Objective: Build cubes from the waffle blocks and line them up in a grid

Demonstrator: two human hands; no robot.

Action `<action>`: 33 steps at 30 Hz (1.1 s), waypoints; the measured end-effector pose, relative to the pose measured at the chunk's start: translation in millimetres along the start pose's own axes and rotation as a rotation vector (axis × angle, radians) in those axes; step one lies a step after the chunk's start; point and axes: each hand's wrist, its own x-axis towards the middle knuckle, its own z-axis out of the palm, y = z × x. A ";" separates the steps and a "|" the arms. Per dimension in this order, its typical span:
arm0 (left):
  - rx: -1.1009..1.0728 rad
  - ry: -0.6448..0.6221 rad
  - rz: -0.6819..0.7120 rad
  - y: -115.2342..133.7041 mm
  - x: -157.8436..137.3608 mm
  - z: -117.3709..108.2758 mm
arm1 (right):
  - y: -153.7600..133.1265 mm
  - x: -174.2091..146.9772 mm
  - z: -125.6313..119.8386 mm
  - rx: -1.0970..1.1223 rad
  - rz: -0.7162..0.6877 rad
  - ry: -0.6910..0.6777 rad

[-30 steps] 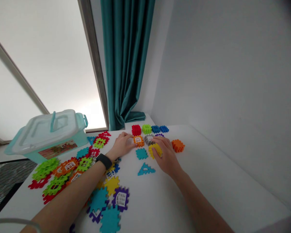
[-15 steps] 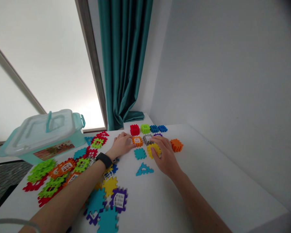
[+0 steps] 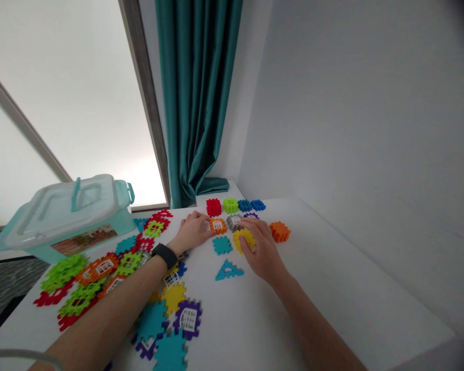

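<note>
orange window stack (image 3: 217,225) lies at twelve o'clock from the teal square (image 3: 222,246). at its nine o'clock edge is my left hand (image 3: 194,230), thumb and fingers apart. my right hand (image 3: 260,246) curves over the yellow stack (image 3: 248,236), at four o'clock from the orange one. whether either hand clamps, i cannot tell. since one second, both stay there; only the view has shifted slightly.
</note>
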 end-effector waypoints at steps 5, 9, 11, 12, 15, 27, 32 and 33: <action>0.007 0.007 0.003 -2.3 0.0 2.0 | 0.7 -0.7 0.8 -0.004 0.006 -0.012; -0.003 0.009 0.013 -2.9 -0.5 1.7 | -0.1 -1.5 2.0 0.004 0.004 -0.038; -0.015 0.002 0.022 -2.6 -1.6 -0.6 | -0.8 -2.1 3.1 0.003 0.002 -0.043; -0.023 -0.002 0.027 -2.6 -2.3 -2.3 | -1.0 -2.6 3.8 0.001 0.001 -0.044; -0.047 -0.005 0.050 -4.2 -5.4 -8.9 | -0.9 -4.5 7.3 -0.005 -0.012 -0.052; -0.004 -0.021 0.200 -24.9 -61.3 -59.6 | -30.0 -5.6 24.5 0.014 -0.128 -0.218; 0.092 0.001 0.186 -38.4 -102.8 -87.1 | -50.7 -3.1 32.9 0.045 -0.177 -0.301; 0.106 -0.002 0.181 -40.8 -111.0 -91.2 | -54.5 -2.3 34.5 0.051 -0.190 -0.320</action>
